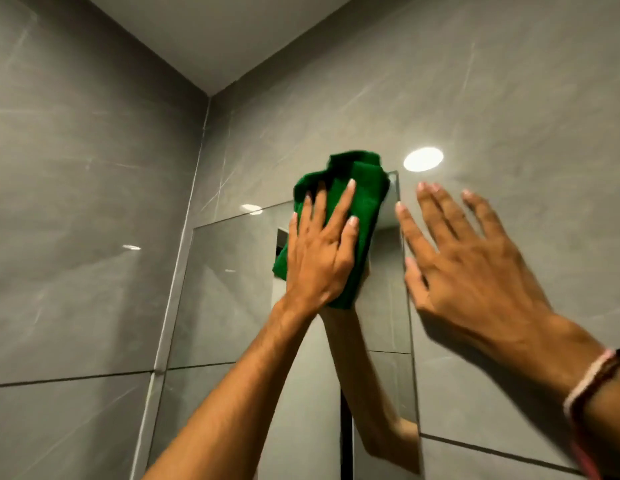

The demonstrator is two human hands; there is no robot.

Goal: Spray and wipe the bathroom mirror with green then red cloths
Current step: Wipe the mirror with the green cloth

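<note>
A crumpled green cloth [362, 192] lies pressed against the upper right part of the bathroom mirror [229, 306], its top reaching above the mirror's edge. My left hand [319, 258] is flat on the cloth with fingers spread, holding it to the glass. My right hand [468, 268] is flat on the grey tiled wall just right of the mirror's right edge, fingers apart and empty. The reflection of my left arm shows in the mirror below the cloth. No red cloth or spray bottle is in view.
Grey tiled walls [76, 202] meet in a corner left of the mirror, under a pale ceiling [215, 32]. A round light glare [423, 159] shines on the wall above my right hand. A bracelet [585, 382] is on my right wrist.
</note>
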